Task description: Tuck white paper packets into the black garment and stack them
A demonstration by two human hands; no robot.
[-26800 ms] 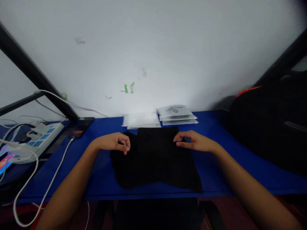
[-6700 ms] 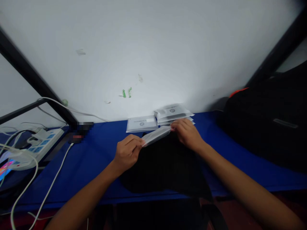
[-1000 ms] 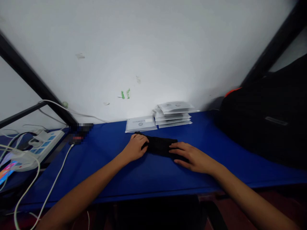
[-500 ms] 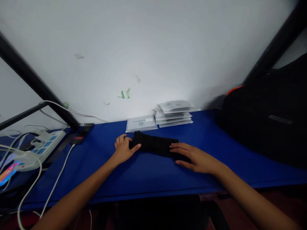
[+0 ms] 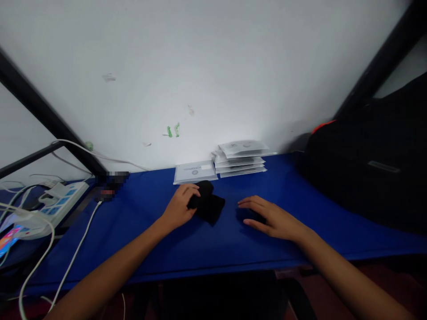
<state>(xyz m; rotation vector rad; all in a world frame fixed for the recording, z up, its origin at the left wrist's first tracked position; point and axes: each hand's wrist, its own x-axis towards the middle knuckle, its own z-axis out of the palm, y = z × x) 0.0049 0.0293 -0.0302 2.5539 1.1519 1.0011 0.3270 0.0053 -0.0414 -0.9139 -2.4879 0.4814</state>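
A piece of black cloth (image 5: 211,205) lies on the blue table, folded over on itself so that a rounded part sits above a flat end. My left hand (image 5: 182,206) is closed on its left side, fingers curled over the edge and thumb low against it. What garment the cloth may be I cannot make out. To the right, my right hand (image 5: 267,218) is apart from the cloth, fingers stretched out and thumb spread, with nothing in it.
Behind the cloth lie a flat white packet (image 5: 195,172) and a stack of similar packets (image 5: 242,158). A large black bag (image 5: 367,178) fills the right side. At left are a power strip (image 5: 63,200), white cables (image 5: 77,257) and a lit phone screen (image 5: 9,240).
The cloth lay stretched out between both hands; its right part is now folded over to the left. My left hand has closed on it, and my right hand no longer touches it.
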